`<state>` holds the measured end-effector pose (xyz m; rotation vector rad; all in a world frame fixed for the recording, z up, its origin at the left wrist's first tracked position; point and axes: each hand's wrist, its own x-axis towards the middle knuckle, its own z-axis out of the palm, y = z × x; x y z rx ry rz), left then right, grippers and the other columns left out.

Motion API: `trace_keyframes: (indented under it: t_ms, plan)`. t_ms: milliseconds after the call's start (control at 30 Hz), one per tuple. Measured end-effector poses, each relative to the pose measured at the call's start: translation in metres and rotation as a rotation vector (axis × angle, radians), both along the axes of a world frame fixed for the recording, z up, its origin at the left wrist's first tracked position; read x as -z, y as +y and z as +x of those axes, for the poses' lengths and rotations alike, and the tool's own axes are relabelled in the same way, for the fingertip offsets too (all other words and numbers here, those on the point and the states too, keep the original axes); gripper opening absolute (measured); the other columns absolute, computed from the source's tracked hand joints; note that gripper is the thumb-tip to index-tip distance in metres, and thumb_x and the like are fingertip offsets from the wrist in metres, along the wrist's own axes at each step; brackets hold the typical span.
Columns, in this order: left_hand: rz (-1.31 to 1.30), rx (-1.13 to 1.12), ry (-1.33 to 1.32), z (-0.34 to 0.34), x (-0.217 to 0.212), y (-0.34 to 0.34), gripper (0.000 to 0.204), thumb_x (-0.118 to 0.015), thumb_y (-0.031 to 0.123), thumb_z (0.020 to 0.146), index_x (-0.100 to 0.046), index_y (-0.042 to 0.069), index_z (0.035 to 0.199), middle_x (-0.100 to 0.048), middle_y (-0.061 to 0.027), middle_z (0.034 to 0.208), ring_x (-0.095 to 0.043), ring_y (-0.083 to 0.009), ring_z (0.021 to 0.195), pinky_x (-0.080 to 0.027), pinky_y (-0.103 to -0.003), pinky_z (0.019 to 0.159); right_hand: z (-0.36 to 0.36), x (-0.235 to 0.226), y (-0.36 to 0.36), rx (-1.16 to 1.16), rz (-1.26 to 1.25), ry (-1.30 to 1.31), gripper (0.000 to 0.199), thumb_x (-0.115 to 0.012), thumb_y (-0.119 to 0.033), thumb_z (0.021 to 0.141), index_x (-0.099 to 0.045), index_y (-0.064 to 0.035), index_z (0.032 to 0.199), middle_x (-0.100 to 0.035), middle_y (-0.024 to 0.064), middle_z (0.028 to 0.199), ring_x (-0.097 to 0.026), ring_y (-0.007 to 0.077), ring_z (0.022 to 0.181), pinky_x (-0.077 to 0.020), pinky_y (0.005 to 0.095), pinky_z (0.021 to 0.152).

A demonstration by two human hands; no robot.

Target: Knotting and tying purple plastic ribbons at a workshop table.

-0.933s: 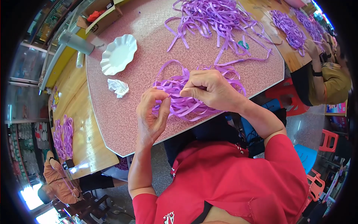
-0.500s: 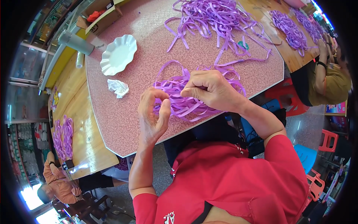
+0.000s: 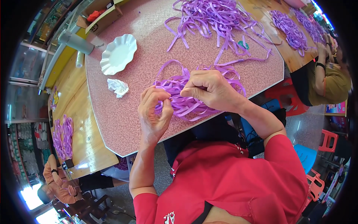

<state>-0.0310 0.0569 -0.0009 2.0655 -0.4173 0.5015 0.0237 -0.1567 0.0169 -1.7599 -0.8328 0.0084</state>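
Fresh pinch over the ribbons (image 3: 182, 106)

Left hand (image 3: 153, 110) was gapped open a moment ago; now thumb and fingertips meet again, so I'd call it a regrip. Right hand (image 3: 212, 87) hasn't budged, fingers pinched, near the left but apart. Can't tell what's in either. Ribbons sit beneath them on the pink surface (image 3: 119, 127); far pile (image 3: 212, 18) beyond, plate (image 3: 118, 55) and tissue (image 3: 118, 88) off left.
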Motion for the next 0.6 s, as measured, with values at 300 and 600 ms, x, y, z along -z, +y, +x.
trace_keyframes:
  t_ms: [300, 600]
  plan:
    - [0.112, -0.005, 0.0, -0.002, -0.022, -0.009, 0.009, -0.068, 0.005, 0.084, -0.062, 0.004, 0.091, -0.064, -0.0084, 0.089, -0.063, -0.0268, 0.09, -0.041, -0.046, 0.103, -0.001, -0.003, -0.003, 0.015, 0.006, -0.014, 0.007, -0.074, -0.008, 0.088, -0.072, -0.001, 0.087, -0.059, 0.0072, 0.072, -0.056, 0.0175, 0.066, -0.0432, 0.0325, 0.06]
    - [0.246, 0.087, 0.002, -0.011, -0.012, 0.014, 0.005, -0.062, 0.006, 0.094, -0.059, 0.003, 0.092, -0.062, -0.0082, 0.087, -0.064, -0.0256, 0.089, -0.04, -0.049, 0.106, -0.003, 0.009, 0.007, -0.01, 0.072, -0.109, 0.007, -0.075, -0.006, 0.084, -0.072, -0.0015, 0.088, -0.062, 0.011, 0.075, -0.064, 0.0247, 0.069, -0.0489, 0.0361, 0.062]
